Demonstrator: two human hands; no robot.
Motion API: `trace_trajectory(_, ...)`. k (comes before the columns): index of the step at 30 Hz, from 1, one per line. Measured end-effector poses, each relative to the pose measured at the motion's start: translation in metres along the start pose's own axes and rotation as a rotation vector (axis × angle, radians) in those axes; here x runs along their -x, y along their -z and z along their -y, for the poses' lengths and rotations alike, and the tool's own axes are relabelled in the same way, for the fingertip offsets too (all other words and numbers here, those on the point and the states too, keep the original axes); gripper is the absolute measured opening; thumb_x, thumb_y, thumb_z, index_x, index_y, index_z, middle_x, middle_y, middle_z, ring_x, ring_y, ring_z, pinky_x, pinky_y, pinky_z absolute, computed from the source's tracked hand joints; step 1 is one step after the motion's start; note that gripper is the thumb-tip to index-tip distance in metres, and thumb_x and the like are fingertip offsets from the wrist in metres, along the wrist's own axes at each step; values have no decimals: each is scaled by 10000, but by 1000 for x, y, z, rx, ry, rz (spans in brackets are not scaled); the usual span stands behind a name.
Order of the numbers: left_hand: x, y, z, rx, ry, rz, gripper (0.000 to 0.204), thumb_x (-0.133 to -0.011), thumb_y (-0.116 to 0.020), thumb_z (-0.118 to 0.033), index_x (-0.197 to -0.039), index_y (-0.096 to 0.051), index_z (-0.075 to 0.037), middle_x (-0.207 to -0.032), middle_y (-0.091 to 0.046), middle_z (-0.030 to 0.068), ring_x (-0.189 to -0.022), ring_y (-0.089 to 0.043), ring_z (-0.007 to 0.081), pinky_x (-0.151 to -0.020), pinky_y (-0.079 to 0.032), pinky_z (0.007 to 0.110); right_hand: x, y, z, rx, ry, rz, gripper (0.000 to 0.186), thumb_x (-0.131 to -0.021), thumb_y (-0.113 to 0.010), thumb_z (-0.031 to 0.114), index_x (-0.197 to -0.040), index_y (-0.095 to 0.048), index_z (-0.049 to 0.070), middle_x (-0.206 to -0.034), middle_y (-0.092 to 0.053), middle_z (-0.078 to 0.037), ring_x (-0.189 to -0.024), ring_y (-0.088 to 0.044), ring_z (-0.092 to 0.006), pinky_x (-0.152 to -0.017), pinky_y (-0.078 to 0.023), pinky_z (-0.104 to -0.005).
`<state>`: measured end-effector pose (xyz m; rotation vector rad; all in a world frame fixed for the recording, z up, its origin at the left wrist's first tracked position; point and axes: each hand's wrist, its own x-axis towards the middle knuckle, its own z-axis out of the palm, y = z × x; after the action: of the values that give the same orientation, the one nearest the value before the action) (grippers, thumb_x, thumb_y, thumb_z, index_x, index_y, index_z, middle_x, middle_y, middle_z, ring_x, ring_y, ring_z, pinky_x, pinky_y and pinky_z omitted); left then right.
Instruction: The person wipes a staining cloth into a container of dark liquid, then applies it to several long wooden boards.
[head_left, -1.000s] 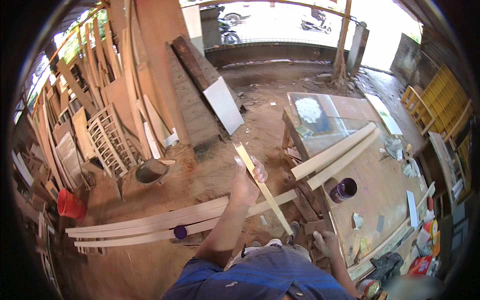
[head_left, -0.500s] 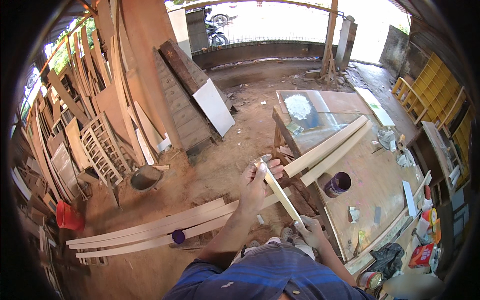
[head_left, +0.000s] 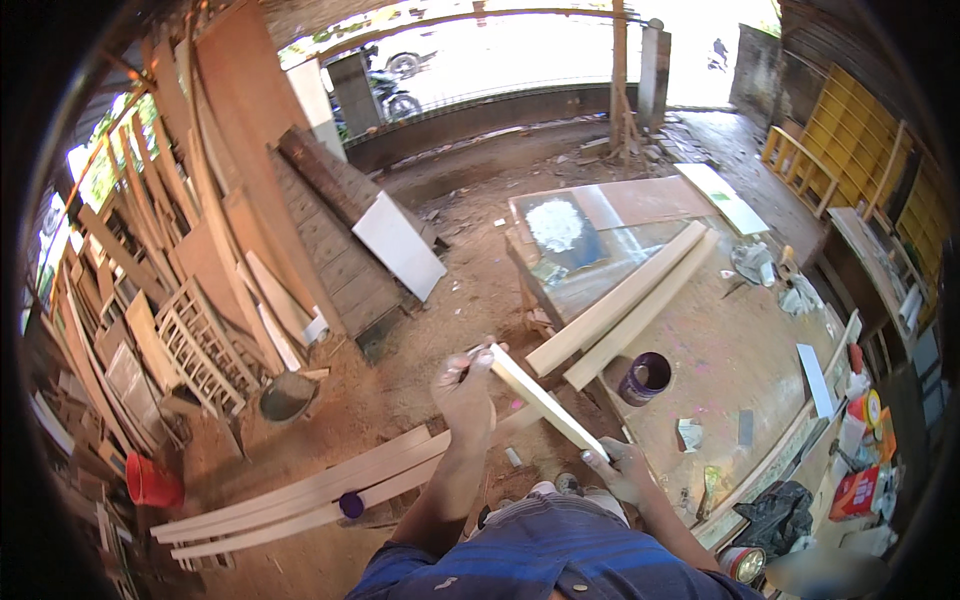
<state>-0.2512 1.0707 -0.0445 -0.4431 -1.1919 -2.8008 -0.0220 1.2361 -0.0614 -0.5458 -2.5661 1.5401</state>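
Note:
A pale, narrow wooden strip (head_left: 545, 402) slants across in front of me, its far end up and to the left. My left hand (head_left: 464, 388) is closed at that far end, fingers bent around the tip; whether anything else is in them is hidden. Around the near end my right hand (head_left: 625, 472) is closed, its thumb along the wood. Two pale boards (head_left: 640, 308) lie side by side on the worktable (head_left: 740, 345), beyond the strip. A dark purple can (head_left: 642, 380), open at the top, stands beside them.
Long boards (head_left: 300, 490) with a purple round lid (head_left: 351, 505) on them lie low at the left. Leaning timber (head_left: 140, 230), a black basin (head_left: 287, 397) and a red bucket (head_left: 153, 480) stand farther left. A black plastic bag (head_left: 775, 520) sits at the table's right edge.
The view has turned, so the surroundings have shifted. My left hand has moved left and its fingers have curled in more at the strip's far end. My right hand keeps its hold.

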Motion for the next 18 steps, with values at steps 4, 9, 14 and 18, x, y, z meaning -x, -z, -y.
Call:
trace_trajectory(4,-5,-17,13,-13,-107,56,223,-948,-662,147,-947,-598,-66,-1161,-758,243,-993,-777,375,-934,-636,485,-9,22,-20,-90,48,44,408,-1052,-693,385,-1127,-740,-13,-744,-664,-115,-669,-596,-158,-632,-497,-369)
trace_trajectory(9,-6,-28,18,-177,-202,275,217,-965,-674,113,-1098,-668,-58,-1250,-740,257,-1105,-751,342,-1016,-596,484,-21,62,-43,-151,54,222,475,-1071,-638,468,-1102,-727,2,-777,-656,-93,-744,-595,-169,-687,-494,-367)
trace_trajectory(14,5,-51,26,-299,-213,230,238,-962,-678,116,-1150,-684,-30,-1261,-738,250,-1100,-747,294,-1002,-599,442,-33,74,-71,-216,41,302,468,-1081,-623,471,-1089,-724,14,-808,-653,-73,-806,-595,-159,-733,-493,-362)
trace_trajectory(18,23,-69,37,-270,102,186,221,-970,-656,99,-1170,-688,11,-1143,-758,152,-1018,-741,217,-964,-602,376,-38,84,-70,-282,43,247,450,-1101,-596,450,-1051,-722,21,-847,-637,-31,-846,-573,-126,-746,-478,-341)
